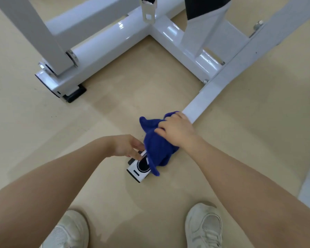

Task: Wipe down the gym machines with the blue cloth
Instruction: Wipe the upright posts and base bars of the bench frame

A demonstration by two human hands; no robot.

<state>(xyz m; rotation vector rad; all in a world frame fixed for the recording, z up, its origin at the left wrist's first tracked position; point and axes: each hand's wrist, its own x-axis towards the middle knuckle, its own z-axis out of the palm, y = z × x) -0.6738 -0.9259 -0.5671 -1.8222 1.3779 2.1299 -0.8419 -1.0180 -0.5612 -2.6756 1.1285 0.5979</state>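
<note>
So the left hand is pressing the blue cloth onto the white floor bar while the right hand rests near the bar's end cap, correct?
Not quite: the hands are swapped. In the head view the right hand grips the blue cloth on the white floor bar, while the left hand touches the bar near its end cap.

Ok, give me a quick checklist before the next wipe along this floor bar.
1. Right hand grips the blue cloth: ok.
2. Cloth draped over the white floor bar, near its end: ok.
3. Left hand fingers touch the bar's end cap, clear of the wiping path up the bar: ok.
4. Bar ahead of the cloth free of objects: ok.
5. Shoes stand clear of the bar: ok.
6. Bar's underside clean: cannot tell.
</note>
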